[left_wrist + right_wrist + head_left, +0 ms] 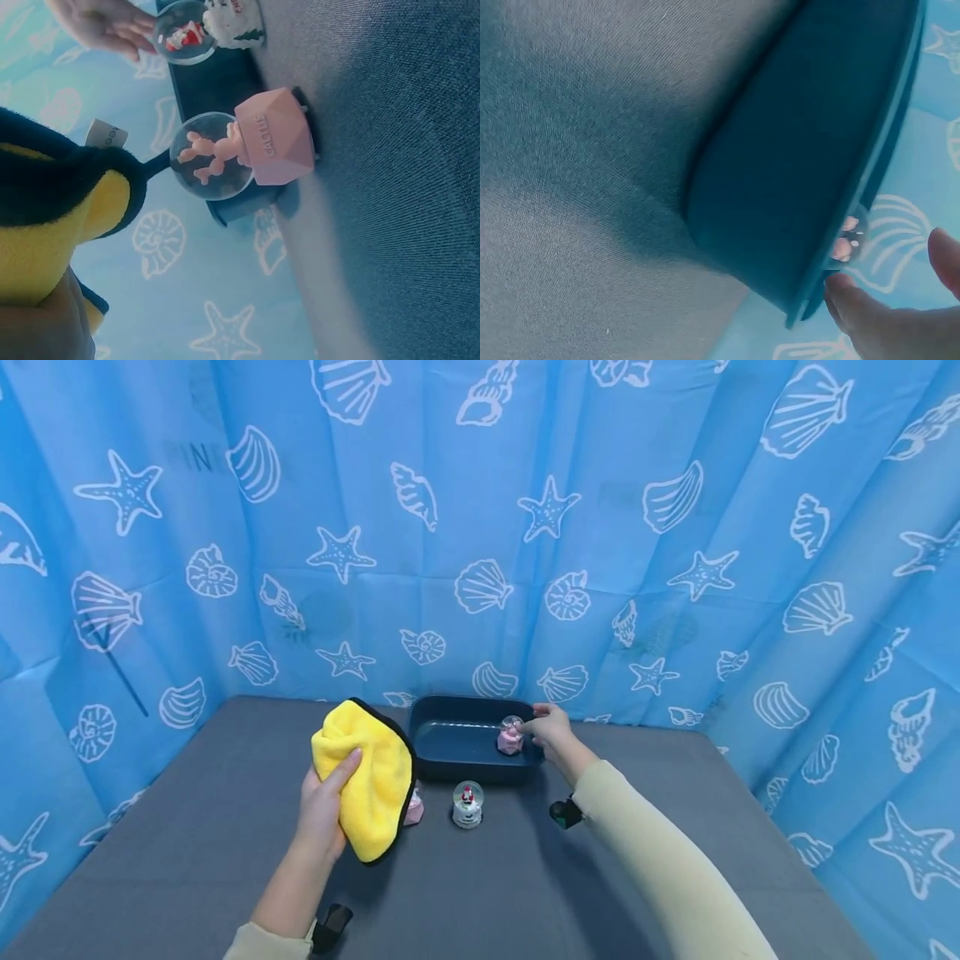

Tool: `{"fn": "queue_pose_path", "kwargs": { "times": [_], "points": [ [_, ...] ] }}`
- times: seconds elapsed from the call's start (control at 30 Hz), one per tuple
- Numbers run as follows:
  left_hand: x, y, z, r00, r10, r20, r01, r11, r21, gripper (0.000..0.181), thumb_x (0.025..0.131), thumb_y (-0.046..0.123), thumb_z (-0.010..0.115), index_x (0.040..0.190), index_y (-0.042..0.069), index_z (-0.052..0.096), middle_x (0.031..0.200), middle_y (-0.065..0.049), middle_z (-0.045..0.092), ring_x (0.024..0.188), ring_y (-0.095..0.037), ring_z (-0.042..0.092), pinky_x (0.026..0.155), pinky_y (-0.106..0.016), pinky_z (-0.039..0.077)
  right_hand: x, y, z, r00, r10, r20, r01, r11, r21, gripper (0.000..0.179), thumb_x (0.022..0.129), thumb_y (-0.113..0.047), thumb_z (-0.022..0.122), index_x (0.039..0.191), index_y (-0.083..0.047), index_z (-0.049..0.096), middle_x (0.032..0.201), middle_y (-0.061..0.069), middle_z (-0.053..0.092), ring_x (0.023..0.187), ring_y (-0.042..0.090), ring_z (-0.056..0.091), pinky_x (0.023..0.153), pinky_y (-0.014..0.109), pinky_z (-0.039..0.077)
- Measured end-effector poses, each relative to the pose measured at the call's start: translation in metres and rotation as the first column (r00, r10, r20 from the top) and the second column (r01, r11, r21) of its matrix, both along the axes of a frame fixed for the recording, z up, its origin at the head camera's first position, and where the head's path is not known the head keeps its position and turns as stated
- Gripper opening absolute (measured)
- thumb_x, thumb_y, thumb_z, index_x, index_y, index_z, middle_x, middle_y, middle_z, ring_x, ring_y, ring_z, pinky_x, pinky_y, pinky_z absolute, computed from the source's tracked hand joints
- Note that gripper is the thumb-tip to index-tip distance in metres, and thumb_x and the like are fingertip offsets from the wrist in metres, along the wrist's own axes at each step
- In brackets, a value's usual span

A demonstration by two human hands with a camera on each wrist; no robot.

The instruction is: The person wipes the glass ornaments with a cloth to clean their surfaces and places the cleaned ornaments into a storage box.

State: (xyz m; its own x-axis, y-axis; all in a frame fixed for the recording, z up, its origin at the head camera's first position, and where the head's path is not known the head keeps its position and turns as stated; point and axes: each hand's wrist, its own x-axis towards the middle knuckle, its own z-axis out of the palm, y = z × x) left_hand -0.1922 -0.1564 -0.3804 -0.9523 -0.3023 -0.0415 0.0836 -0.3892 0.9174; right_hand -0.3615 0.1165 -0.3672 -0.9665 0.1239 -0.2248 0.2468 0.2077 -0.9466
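My left hand (321, 810) grips a folded yellow cloth (375, 785) with black edging, thumb pressed on its face. In the left wrist view, the cloth (45, 247) hangs beside a pink snow globe (274, 139) with a cactus figure inside; the head view shows this globe partly hidden behind the cloth. A white snow globe (467, 806) with a red figure stands to its right. My right hand (553, 732) is over the right end of a dark blue bin (465, 774), fingers extended, close to another pink snow globe (510, 739) inside. In the right wrist view, that globe (849, 240) shows above the rim, apart from the fingers.
The grey table (480, 902) carries the bin near its back edge, with both globes in front of it. A blue curtain (480, 527) printed with shells and starfish hangs behind and around the table. Black wrist devices (566, 812) are on both arms.
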Motion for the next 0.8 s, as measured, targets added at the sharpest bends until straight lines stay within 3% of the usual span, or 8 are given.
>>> {"fn": "queue_pose_path", "kwargs": {
  "times": [0.4, 0.8],
  "points": [
    [0.001, -0.004, 0.001, 1.0, 0.011, 0.005, -0.011, 1.0, 0.017, 0.035, 0.096, 0.027, 0.061, 0.123, 0.018, 0.041, 0.111, 0.002, 0.05, 0.099, -0.011, 0.054, 0.087, -0.024, 0.046, 0.025, 0.01, 0.01, 0.999, 0.016, -0.031, -0.02, 0.989, -0.143, 0.057, 0.09, 0.008, 0.06, 0.143, 0.002, 0.038, 0.147, 0.02, 0.039, 0.133, 0.034, 0.039, 0.105, 0.047, 0.037],
    [0.003, -0.011, 0.006, 1.0, 0.018, -0.021, -0.016, 0.996, 0.092, 0.032, 0.097, 0.026, 0.061, 0.121, 0.019, 0.042, 0.11, 0.004, 0.051, 0.099, -0.009, 0.054, 0.087, -0.022, 0.046, 0.058, 0.005, 0.01, 0.997, 0.022, -0.07, -0.043, 0.945, -0.323, 0.051, 0.093, 0.007, 0.056, 0.14, 0.003, 0.039, 0.132, 0.021, 0.049, 0.117, 0.029, 0.05, 0.103, 0.051, 0.039]
  ]
}}
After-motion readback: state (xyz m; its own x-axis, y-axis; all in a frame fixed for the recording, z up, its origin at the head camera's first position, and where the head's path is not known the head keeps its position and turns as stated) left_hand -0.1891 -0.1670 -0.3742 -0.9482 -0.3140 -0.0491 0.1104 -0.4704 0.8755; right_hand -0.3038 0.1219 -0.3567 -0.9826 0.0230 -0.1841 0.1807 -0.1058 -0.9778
